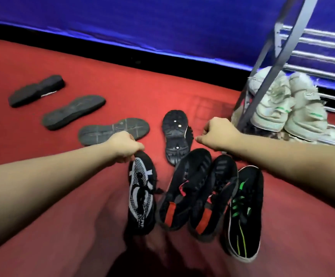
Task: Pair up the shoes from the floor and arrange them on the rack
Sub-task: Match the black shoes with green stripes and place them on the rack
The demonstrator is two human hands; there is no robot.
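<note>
Nearest me, four shoes lie upright in a row on the red floor [42, 62], toes pointing away: a black-and-white shoe [141, 193], two black shoes with red patches [184, 188] [213, 196] side by side and touching, and a green-striped shoe [244, 212] against the right one. My left hand [125, 146] has its fingers closed on the toe of the black-and-white shoe. My right hand [217, 133] is curled into a loose fist above the red pair; whether it pinches anything I cannot tell.

By my judgement these are light knit trainers, soft in the upper and stiff only in the sole, so a toe pinch lets the heel sag. I would rather take each by the heel collar or hook the fingers inside the opening. The red pair already sits matched and could go together.

Beyond them a chunky-soled shoe [175, 136] lies sole up, and further left three more [113, 130] [73, 111] [36, 90] lie sole up, well apart from each other, towards the far left of the floor. They need turning before matching.

At the right stands the rack [320, 54], its slanted frame leg between my right hand and the pale shoes [286, 108] already on a low tier. The bars above them look free. That leg is the thing to steer round; open floor lies to the left.
</note>
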